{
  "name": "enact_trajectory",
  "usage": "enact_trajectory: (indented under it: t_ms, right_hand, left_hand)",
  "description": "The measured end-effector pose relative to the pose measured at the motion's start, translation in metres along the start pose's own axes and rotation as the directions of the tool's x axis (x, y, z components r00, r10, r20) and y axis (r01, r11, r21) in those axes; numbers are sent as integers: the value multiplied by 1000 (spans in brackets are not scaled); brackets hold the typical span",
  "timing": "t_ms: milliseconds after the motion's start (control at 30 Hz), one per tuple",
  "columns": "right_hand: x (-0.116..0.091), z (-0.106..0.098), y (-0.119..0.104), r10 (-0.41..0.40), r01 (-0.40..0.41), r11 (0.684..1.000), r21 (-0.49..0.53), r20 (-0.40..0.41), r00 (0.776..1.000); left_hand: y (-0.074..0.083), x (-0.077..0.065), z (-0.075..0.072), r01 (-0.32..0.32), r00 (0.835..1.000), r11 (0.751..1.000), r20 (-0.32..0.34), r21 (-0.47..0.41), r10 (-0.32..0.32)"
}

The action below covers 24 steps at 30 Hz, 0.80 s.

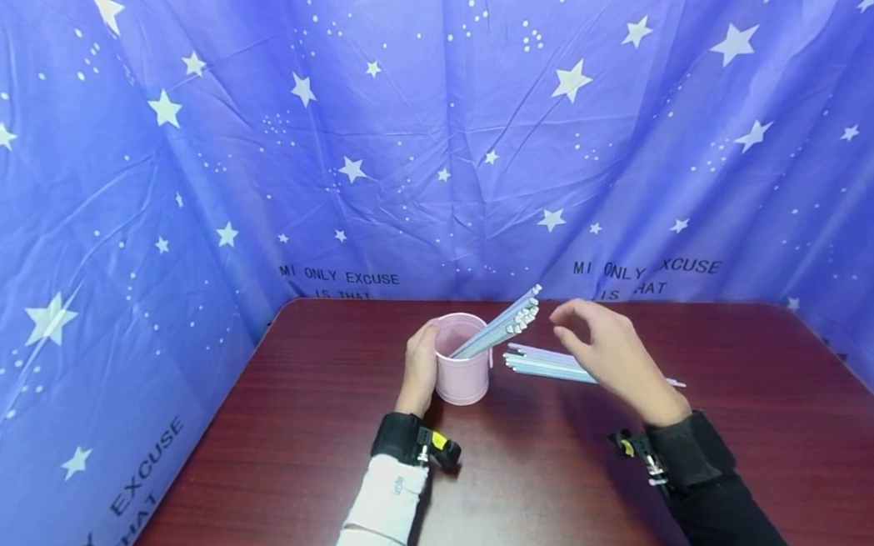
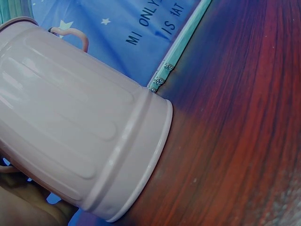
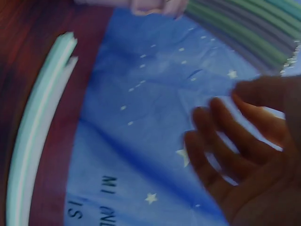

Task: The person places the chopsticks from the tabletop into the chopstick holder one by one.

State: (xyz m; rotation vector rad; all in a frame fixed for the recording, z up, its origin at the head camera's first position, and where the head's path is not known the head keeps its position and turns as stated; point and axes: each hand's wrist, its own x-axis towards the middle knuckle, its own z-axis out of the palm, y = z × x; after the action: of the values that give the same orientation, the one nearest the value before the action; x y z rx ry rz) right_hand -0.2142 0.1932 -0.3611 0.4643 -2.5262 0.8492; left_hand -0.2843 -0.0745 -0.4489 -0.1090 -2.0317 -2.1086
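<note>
- Basically, left hand (image 1: 417,373) gripped the pink cup (image 1: 464,382) from its left side, fingers bent round the wall; how tightly, couldn't tell.
- Cup stood upright on the brown table (image 1: 511,494), just right of that grip; small handle (image 2: 73,35) on the far side from the palm.
- Bundle of sticks (image 1: 495,329), greenish and purplish, leaned in the cup, slanting up and away from the left grip toward the right hand (image 1: 613,352).
- Right hand was held in the air, fingers loosely curved, a clear gap between thumb and fingertips, nothing in it.
- White stick ends sat near the right fingertips, apart from them in the head view.
- Loose sticks (image 1: 550,368), pale green and lilac, lay below the right hand, partly hidden by it, near ends just beside the cup.
- Blue star curtain (image 1: 436,139) hung beyond both hands.
</note>
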Motion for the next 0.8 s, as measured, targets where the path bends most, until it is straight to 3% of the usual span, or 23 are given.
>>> enact_trajectory:
  t_ms: [100, 200, 400, 500, 600, 800]
  right_hand:
    - [0, 7, 11, 31, -26, 999, -37, 134, 991]
    - [-2, 13, 20, 76, -59, 996, -72, 250, 965]
    - [-7, 20, 33, 146, -99, 988, -121, 483, 863]
    - [-8, 23, 37, 172, -117, 984, -135, 543, 822]
    - [-8, 24, 39, 185, -123, 981, -147, 555, 811]
    - [-8, 27, 38, 190, -124, 980, -155, 550, 813]
  left_hand:
    - [0, 0, 0, 2, 1000, 1000, -5, 5, -2]
    - [0, 0, 0, 2, 1000, 1000, -8, 4, -2]
    - [1, -1, 0, -5, 1000, 1000, -8, 11, 5]
    - [1, -1, 1, -12, 1000, 1000, -11, 12, 12]
    - [1, -1, 1, -21, 1000, 1000, -11, 14, 21]
    - [0, -1, 1, -20, 1000, 1000, 2, 1, 20]
